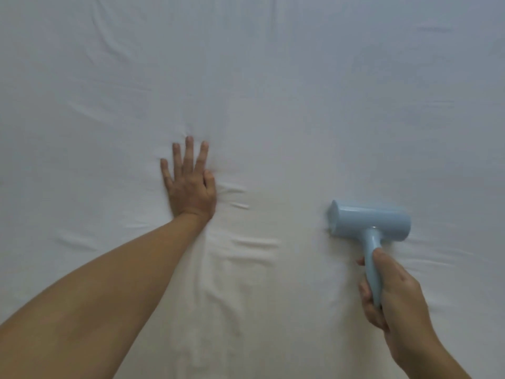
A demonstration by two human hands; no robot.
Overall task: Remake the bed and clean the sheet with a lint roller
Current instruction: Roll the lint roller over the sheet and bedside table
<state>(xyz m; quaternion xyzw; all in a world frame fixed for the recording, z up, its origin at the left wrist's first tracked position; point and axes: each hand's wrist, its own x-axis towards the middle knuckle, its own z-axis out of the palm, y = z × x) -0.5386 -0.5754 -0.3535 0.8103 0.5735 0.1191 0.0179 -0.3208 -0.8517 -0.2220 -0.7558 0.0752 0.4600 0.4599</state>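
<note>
Here, the white sheet (273,77) fills everything around my fingers, creased between my two hands. My left hand (188,184) lies flat on it, fingers (189,154) straight and spread, pressing the cloth. My right hand (393,294) curls round the handle of the pale blue lint roller (369,222), whose head rests on the sheet just beyond my knuckles.

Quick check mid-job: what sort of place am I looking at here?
Most likely a bedroom, seen close over a bed: a wrinkled white sheet fills the view, the left hand presses it flat, and the right hand holds a blue lint roller.
</note>
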